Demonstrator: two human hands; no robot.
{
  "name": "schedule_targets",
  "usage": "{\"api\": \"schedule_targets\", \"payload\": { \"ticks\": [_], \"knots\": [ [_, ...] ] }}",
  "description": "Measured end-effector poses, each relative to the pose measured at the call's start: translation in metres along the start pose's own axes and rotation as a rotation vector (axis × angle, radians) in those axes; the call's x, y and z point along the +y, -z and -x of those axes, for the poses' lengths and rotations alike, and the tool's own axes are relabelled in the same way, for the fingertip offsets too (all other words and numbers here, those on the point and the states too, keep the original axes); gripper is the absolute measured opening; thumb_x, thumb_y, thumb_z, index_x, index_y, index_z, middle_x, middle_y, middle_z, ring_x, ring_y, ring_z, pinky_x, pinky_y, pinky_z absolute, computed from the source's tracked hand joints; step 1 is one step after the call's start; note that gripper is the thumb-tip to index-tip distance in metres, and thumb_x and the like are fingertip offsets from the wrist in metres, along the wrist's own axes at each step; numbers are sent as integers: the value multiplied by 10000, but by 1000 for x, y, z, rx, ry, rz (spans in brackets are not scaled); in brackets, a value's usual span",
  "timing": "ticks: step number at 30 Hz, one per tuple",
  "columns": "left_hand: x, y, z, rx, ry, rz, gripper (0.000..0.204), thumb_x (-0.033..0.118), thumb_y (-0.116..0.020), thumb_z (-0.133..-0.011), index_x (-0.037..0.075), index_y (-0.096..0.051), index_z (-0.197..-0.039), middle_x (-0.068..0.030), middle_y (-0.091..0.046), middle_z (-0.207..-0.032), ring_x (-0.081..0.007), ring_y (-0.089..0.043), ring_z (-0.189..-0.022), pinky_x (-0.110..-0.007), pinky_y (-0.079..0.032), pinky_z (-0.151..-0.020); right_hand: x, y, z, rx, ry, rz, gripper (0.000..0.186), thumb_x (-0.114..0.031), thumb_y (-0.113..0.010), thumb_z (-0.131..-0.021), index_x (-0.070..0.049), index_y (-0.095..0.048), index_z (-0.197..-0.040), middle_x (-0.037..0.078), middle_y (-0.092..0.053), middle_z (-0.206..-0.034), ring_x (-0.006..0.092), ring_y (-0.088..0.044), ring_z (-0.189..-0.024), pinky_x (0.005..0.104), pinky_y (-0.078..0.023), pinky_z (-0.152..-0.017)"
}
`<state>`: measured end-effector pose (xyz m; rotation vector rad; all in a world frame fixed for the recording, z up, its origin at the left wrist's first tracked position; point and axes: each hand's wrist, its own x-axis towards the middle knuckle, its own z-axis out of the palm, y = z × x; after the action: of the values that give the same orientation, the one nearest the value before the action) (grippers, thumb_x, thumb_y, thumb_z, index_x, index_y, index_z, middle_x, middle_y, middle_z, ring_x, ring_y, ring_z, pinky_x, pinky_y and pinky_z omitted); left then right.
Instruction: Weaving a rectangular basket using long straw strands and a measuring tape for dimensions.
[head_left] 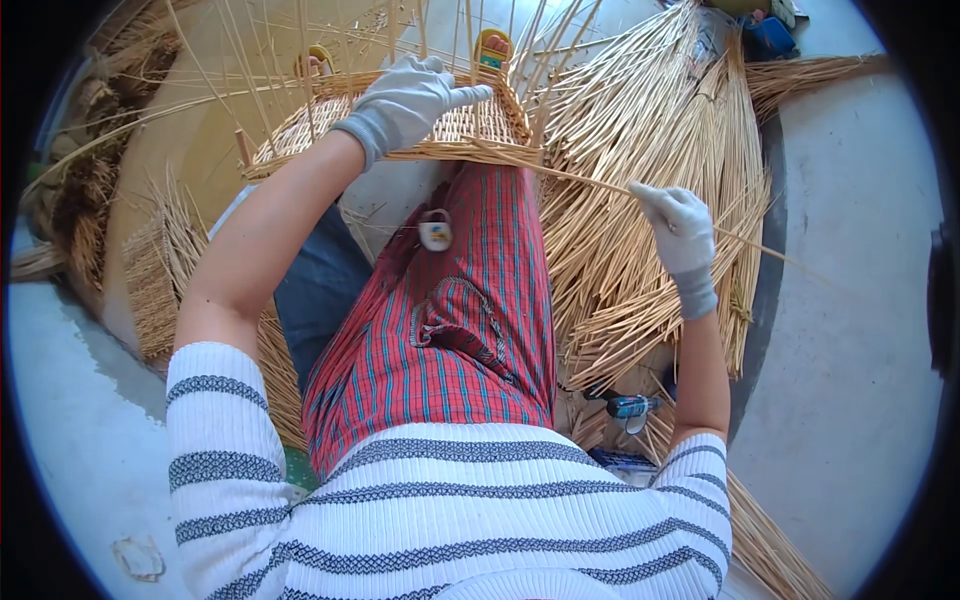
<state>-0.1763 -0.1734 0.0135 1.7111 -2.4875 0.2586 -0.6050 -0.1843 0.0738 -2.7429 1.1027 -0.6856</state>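
A partly woven wicker basket (312,128) with tall upright stakes lies across the far side of my lap. My left hand (405,108), in a pale grey glove, rests over its near side; one finger is stretched to the right past the stakes, and the others are partly hidden. Out to the right, my gloved right hand (680,228) is closed on a long thin cane strand (590,182). That strand runs from the basket's near right edge through my fist, and its loose end trails beyond to the right.
A big spread bundle of cane strands (640,130) lies on the floor at the right. More bundled fibres (90,190) line the left. A teal and black tool (632,406) sits near my right elbow. A blue container (768,36) stands at the far right.
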Motion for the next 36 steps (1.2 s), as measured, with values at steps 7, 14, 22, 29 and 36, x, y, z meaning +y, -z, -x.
{"api": "schedule_targets", "payload": {
  "ticks": [7,14,22,29,36],
  "knots": [
    [-4,11,2,10,-70,-27,711,13,-539,-975,342,-539,-1605,-11,-695,-954,-235,-640,-1015,-415,-458,-1058,14,-67,-44,-66,-16,-104,204,-177,-755,-976,-209,-845,-1156,30,-731,-844,219,-689,-793,389,-569,-785],
    [65,2,-1,-107,376,388,596,202,-553,-1074,296,-452,-1654,-28,-785,-1149,-264,-716,-1105,-440,-404,-1189,46,-85,-71,-169,101,-125,179,-196,-740,-987,-186,-844,-1133,52,-767,-923,253,-725,-880,387,-596,-818],
    [97,-38,-5,7,655,685,554,350,-746,-1003,394,-570,-1527,-4,-808,-970,-264,-755,-850,-433,-502,-969,40,-74,-107,-433,90,-36,215,-172,-684,-1025,-220,-827,-1177,36,-774,-981,211,-718,-947,346,-607,-891],
    [105,-45,-4,160,736,696,255,398,-729,-1025,280,-807,-1237,-80,-817,-922,-235,-762,-771,-375,-565,-803,34,-68,-192,-198,458,449,236,-205,-614,-1073,-290,-805,-1181,-42,-778,-1067,112,-709,-970,268,-575,-904],
    [98,-54,10,273,465,718,294,349,-777,-966,190,-814,-1211,-97,-813,-1061,-256,-764,-957,-383,-562,-909,58,-138,-100,-776,-187,167,277,-197,-612,-1075,-250,-736,-1317,34,-785,-1057,192,-743,-938,366,-620,-887]
  ]
}}
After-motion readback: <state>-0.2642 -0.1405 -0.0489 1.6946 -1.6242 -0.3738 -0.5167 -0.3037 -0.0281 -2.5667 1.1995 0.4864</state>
